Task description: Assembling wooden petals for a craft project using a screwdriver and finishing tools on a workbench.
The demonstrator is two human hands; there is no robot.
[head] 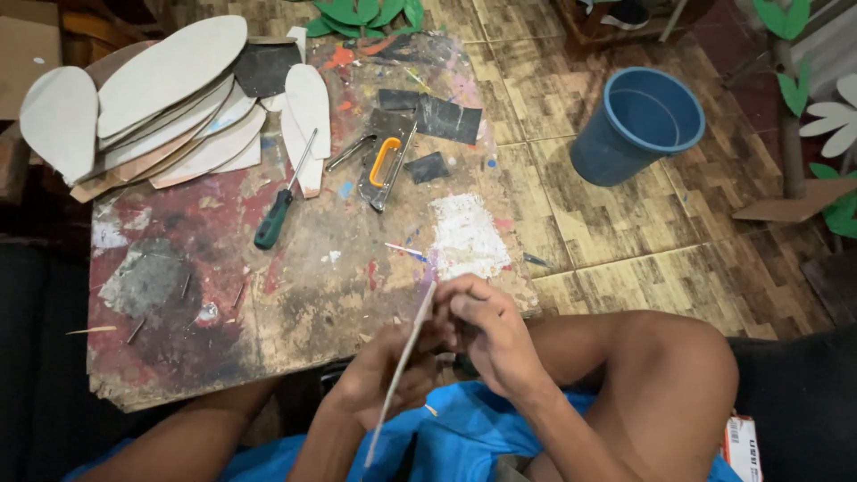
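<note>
A stack of cut-outs (170,98) lies at 10 o'clock on the table (295,295), then a screwdriver (278,210) and a stapler (386,165). At 6 o'clock, a thin board (402,366) is gripped edge-on by the left hand (379,379) and right hand (491,335). A bucket (638,120) stands at 2 o'clock.

Box (743,446) cut off at bottom edge
</note>
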